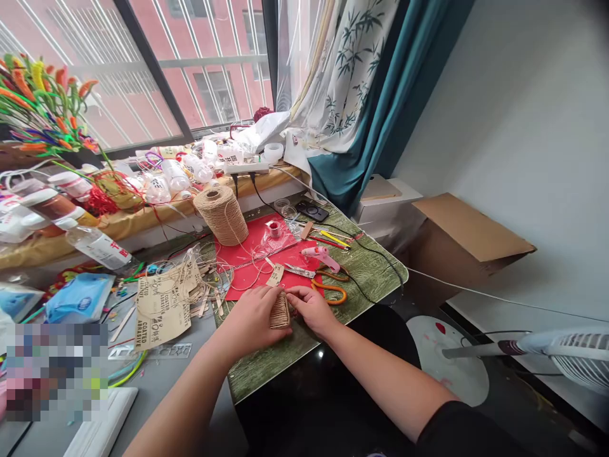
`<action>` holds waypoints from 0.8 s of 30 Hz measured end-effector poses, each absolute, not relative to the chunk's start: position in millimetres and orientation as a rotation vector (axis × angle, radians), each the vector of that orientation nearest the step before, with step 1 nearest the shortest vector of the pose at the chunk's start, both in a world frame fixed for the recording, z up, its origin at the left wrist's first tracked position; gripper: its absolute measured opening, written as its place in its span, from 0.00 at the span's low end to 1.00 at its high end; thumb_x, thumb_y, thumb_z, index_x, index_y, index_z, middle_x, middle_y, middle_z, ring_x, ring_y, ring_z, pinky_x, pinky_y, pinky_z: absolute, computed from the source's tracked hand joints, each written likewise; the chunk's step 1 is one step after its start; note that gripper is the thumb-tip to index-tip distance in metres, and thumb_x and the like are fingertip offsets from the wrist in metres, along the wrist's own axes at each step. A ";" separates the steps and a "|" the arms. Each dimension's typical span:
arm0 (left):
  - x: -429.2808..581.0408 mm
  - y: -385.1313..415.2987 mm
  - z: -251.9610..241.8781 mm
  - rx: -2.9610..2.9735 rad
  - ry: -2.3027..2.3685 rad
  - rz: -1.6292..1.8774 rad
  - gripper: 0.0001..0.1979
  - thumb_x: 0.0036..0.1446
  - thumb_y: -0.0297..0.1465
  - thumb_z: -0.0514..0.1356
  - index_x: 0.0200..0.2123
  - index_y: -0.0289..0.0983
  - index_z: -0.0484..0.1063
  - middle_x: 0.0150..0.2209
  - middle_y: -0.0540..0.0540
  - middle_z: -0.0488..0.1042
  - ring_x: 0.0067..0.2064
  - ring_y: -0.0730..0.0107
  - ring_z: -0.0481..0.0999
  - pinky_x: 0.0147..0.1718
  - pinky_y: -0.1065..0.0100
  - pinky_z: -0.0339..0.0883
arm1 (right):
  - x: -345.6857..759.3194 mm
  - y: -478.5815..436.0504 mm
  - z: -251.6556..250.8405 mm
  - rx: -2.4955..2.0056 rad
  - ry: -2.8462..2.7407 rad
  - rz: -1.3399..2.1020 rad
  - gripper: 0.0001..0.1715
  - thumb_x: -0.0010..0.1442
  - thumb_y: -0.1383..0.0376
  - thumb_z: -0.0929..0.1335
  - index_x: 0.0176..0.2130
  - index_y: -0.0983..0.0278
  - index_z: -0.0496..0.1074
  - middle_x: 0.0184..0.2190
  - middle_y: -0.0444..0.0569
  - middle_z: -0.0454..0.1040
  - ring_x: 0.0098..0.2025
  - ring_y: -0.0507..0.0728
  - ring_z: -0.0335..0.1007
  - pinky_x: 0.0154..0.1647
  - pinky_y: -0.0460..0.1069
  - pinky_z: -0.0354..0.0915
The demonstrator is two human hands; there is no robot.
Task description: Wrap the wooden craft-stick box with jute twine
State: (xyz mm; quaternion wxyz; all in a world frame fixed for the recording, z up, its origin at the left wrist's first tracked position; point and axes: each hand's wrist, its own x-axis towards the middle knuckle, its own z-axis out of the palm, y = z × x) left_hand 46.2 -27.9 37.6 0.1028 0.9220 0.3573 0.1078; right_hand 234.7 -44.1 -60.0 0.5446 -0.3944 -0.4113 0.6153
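Near the front edge of the green table, my left hand (252,320) is closed around a small block-shaped piece wrapped in twine (280,313). The thumb lies along its lower end and the fingers along the far side. My right hand (314,310) pinches at the upper right edge of that piece; whether a loose strand is between its fingertips I cannot make out. Just beyond the hands are a scrap of sandpaper (275,275), orange-handled scissors (335,293) and a pink hot glue gun (323,257). A big spool of twine (221,216) stands upright behind, with loose strands trailing from it.
Red sheets (243,280) lie under the tools. To the left are sandpaper sheets (162,301), wooden sticks and a blue packet (80,297). A black cable (366,238) crosses the table. Plastic bottles crowd the windowsill. At right stand a cardboard box (457,241) and a fan (580,355).
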 end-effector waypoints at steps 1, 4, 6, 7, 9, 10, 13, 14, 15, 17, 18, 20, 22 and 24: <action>45.2 -28.5 37.4 2.691 1.036 0.338 0.35 0.52 0.46 0.72 0.59 0.40 0.68 0.54 0.37 0.78 0.55 0.46 0.78 0.54 0.49 0.70 | 235.4 -44.0 -59.6 -0.927 -0.980 1.465 0.24 0.57 0.46 0.77 0.44 0.61 0.83 0.39 0.51 0.83 0.41 0.60 0.78 0.40 0.53 0.74; 35.4 -37.2 35.6 2.603 1.032 0.454 0.36 0.55 0.45 0.71 0.62 0.42 0.64 0.57 0.38 0.75 0.57 0.47 0.76 0.57 0.49 0.70 | 240.8 -44.4 -51.7 -0.962 -1.029 1.398 0.21 0.57 0.48 0.78 0.40 0.62 0.83 0.35 0.49 0.82 0.36 0.58 0.76 0.38 0.51 0.71; 27.2 -46.6 29.6 2.498 1.070 0.564 0.37 0.56 0.42 0.71 0.64 0.42 0.61 0.59 0.37 0.72 0.59 0.48 0.74 0.57 0.49 0.70 | 246.5 -46.5 -40.6 -1.018 -1.104 1.292 0.19 0.57 0.50 0.78 0.37 0.63 0.83 0.32 0.48 0.80 0.33 0.55 0.72 0.35 0.50 0.69; 23.9 -51.5 24.3 2.430 1.088 0.631 0.37 0.57 0.41 0.70 0.64 0.42 0.59 0.59 0.37 0.71 0.59 0.49 0.74 0.57 0.49 0.71 | 249.5 -48.2 -33.9 -1.043 -1.161 1.230 0.17 0.58 0.52 0.78 0.36 0.63 0.83 0.31 0.47 0.79 0.31 0.54 0.70 0.34 0.50 0.67; 20.4 -60.9 9.5 2.296 1.087 0.764 0.37 0.58 0.40 0.70 0.65 0.42 0.57 0.59 0.36 0.69 0.58 0.51 0.73 0.57 0.49 0.71 | 255.1 -52.8 -20.0 -1.072 -1.301 1.100 0.12 0.60 0.55 0.77 0.36 0.62 0.83 0.31 0.46 0.78 0.29 0.53 0.66 0.32 0.49 0.64; 20.2 -65.1 0.8 2.227 1.071 0.821 0.37 0.58 0.39 0.70 0.65 0.42 0.56 0.59 0.36 0.68 0.58 0.51 0.73 0.57 0.49 0.70 | 257.2 -55.4 -13.8 -1.072 -1.371 1.029 0.10 0.61 0.57 0.77 0.35 0.61 0.84 0.31 0.46 0.77 0.29 0.53 0.66 0.31 0.50 0.63; 23.8 -75.0 -24.6 2.018 1.037 0.986 0.36 0.58 0.39 0.69 0.64 0.43 0.55 0.58 0.38 0.65 0.58 0.52 0.72 0.57 0.48 0.70 | 260.1 -61.6 -2.4 -1.043 -1.508 0.896 0.04 0.61 0.63 0.76 0.35 0.60 0.84 0.32 0.47 0.77 0.31 0.54 0.67 0.32 0.50 0.62; 25.0 -77.3 -31.3 1.961 1.007 1.010 0.37 0.58 0.39 0.69 0.64 0.43 0.54 0.58 0.38 0.64 0.58 0.52 0.71 0.57 0.48 0.70 | 259.9 -62.8 -1.4 -1.041 -1.527 0.883 0.02 0.61 0.64 0.76 0.35 0.60 0.84 0.32 0.46 0.77 0.31 0.54 0.68 0.33 0.50 0.63; 25.6 -79.2 -36.7 1.916 0.974 1.017 0.37 0.58 0.39 0.69 0.64 0.44 0.53 0.59 0.38 0.63 0.59 0.52 0.70 0.58 0.47 0.70 | 259.2 -63.5 -1.5 -1.048 -1.535 0.876 0.01 0.61 0.65 0.76 0.35 0.60 0.83 0.32 0.46 0.76 0.32 0.54 0.69 0.33 0.50 0.63; 24.2 -81.4 -44.3 1.863 0.911 1.005 0.38 0.58 0.38 0.69 0.65 0.45 0.52 0.60 0.37 0.61 0.61 0.51 0.69 0.61 0.46 0.67 | 256.8 -63.5 -3.9 -1.075 -1.543 0.866 0.01 0.61 0.66 0.76 0.35 0.60 0.83 0.33 0.46 0.75 0.33 0.54 0.69 0.34 0.50 0.64; 22.4 -82.0 -46.8 1.850 0.895 1.000 0.39 0.58 0.37 0.69 0.65 0.45 0.52 0.61 0.36 0.61 0.63 0.50 0.68 0.62 0.46 0.65 | 255.4 -63.0 -5.4 -1.090 -1.544 0.857 0.02 0.61 0.66 0.76 0.34 0.60 0.82 0.33 0.46 0.75 0.33 0.54 0.69 0.34 0.50 0.64; 17.3 -82.7 -50.8 1.836 0.895 0.997 0.40 0.57 0.36 0.70 0.66 0.44 0.52 0.62 0.36 0.61 0.64 0.48 0.67 0.64 0.44 0.63 | 252.5 -61.8 -7.8 -1.111 -1.543 0.838 0.02 0.61 0.66 0.76 0.34 0.60 0.82 0.34 0.46 0.74 0.33 0.54 0.69 0.33 0.50 0.63; 12.3 -82.9 -54.1 1.824 0.907 0.994 0.40 0.57 0.36 0.70 0.66 0.45 0.52 0.62 0.36 0.61 0.64 0.48 0.68 0.64 0.44 0.63 | 250.3 -60.6 -8.8 -1.121 -1.537 0.830 0.01 0.61 0.66 0.76 0.36 0.60 0.82 0.35 0.46 0.74 0.33 0.54 0.69 0.32 0.49 0.63; 9.0 -82.9 -56.2 1.817 0.917 0.980 0.39 0.57 0.36 0.70 0.65 0.45 0.52 0.62 0.36 0.61 0.63 0.49 0.69 0.63 0.45 0.64 | 249.2 -59.8 -8.7 -1.120 -1.544 0.838 0.03 0.62 0.66 0.75 0.38 0.59 0.83 0.35 0.47 0.74 0.33 0.54 0.69 0.31 0.49 0.63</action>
